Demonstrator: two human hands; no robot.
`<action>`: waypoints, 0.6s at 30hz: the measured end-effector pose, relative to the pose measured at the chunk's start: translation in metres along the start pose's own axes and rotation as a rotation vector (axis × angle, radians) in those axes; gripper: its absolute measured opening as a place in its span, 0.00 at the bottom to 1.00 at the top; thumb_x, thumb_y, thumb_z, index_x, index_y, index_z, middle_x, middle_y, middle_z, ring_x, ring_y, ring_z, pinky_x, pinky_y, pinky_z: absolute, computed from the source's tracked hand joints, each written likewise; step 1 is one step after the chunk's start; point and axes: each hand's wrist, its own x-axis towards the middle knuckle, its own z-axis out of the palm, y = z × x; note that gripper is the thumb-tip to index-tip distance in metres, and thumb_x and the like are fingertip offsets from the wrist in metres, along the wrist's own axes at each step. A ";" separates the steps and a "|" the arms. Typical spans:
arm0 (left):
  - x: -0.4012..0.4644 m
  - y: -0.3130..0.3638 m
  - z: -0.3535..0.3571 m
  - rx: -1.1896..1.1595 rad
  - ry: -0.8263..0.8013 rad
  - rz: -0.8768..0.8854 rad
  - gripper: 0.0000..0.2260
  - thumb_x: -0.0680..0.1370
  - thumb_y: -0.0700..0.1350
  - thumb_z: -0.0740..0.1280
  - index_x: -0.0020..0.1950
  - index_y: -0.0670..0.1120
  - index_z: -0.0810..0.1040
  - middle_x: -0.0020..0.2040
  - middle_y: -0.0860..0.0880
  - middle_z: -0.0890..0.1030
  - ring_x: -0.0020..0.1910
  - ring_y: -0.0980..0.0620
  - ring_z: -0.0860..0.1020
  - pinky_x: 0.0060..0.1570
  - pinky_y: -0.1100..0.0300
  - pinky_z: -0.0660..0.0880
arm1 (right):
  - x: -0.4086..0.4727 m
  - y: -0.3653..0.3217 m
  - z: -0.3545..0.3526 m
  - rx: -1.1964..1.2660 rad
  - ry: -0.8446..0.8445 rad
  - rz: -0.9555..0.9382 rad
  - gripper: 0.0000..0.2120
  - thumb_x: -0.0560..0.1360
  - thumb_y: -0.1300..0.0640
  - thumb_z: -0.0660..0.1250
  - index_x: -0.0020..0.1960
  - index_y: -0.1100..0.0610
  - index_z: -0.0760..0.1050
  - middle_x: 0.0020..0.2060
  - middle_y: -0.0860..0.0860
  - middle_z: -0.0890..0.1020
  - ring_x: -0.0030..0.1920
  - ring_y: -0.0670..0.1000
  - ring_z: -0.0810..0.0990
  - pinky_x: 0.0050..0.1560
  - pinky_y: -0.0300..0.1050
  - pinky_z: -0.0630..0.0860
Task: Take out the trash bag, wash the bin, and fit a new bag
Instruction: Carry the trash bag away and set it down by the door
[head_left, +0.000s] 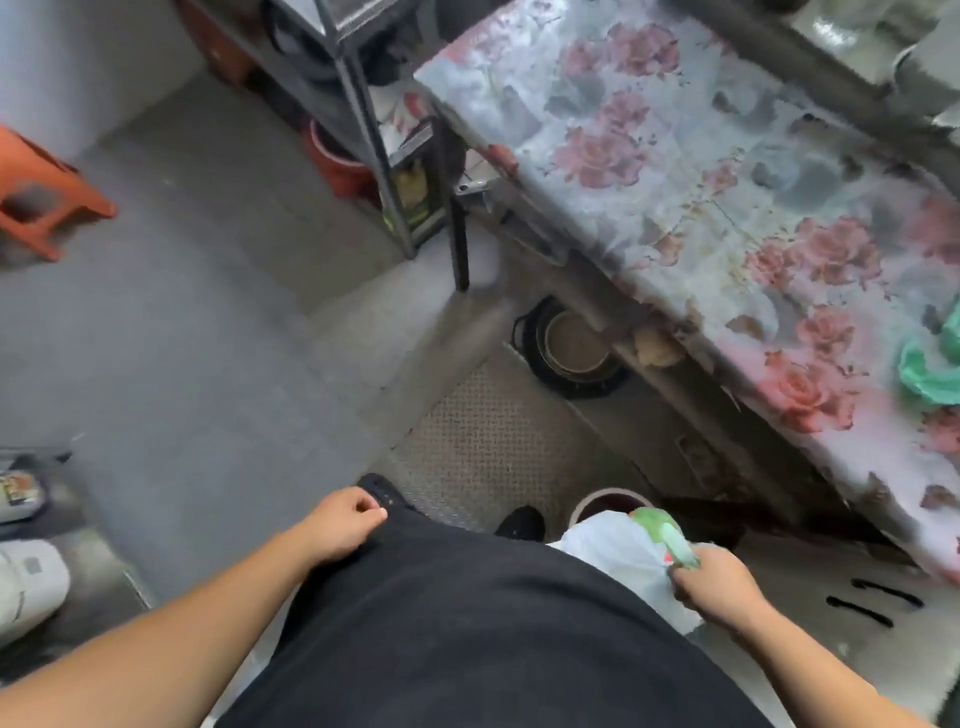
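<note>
My right hand (714, 584) grips the gathered top of a white trash bag (608, 545), and something green pokes out of the bag next to my fingers. The bag hangs low at my right side, just in front of a round bin (608, 498) with a pale rim and dark inside that stands on the floor under the table. Only part of the bin shows behind the bag. My left hand (343, 525) is loosely closed beside my hip and holds nothing. A bunched green plastic bag (930, 364) lies on the table at the right edge.
A table with a floral cloth (675, 171) runs along the right. Under it sits a dark pot (571, 353). A metal rack (363, 130) stands ahead, an orange stool (36, 192) at the left. A metal floor plate (493, 441) lies underfoot. Appliances sit at the lower left.
</note>
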 end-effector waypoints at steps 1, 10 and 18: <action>-0.002 -0.016 -0.005 -0.043 0.012 -0.018 0.07 0.81 0.47 0.65 0.47 0.46 0.79 0.39 0.51 0.78 0.41 0.51 0.75 0.46 0.58 0.71 | 0.004 -0.015 -0.003 -0.019 0.003 -0.014 0.08 0.70 0.62 0.63 0.32 0.55 0.71 0.30 0.57 0.82 0.33 0.57 0.78 0.33 0.44 0.70; -0.005 -0.166 -0.082 -0.290 0.117 -0.150 0.09 0.80 0.48 0.67 0.41 0.47 0.80 0.40 0.52 0.82 0.39 0.57 0.78 0.36 0.63 0.69 | 0.028 -0.200 -0.002 -0.216 0.013 -0.136 0.08 0.68 0.61 0.66 0.31 0.58 0.72 0.24 0.52 0.78 0.28 0.54 0.76 0.33 0.45 0.71; 0.010 -0.271 -0.164 -0.389 0.166 -0.314 0.14 0.80 0.48 0.65 0.35 0.49 0.75 0.33 0.52 0.78 0.35 0.50 0.79 0.38 0.59 0.71 | 0.039 -0.385 0.004 -0.334 0.095 -0.283 0.11 0.73 0.55 0.68 0.33 0.59 0.78 0.30 0.54 0.82 0.34 0.55 0.80 0.35 0.47 0.73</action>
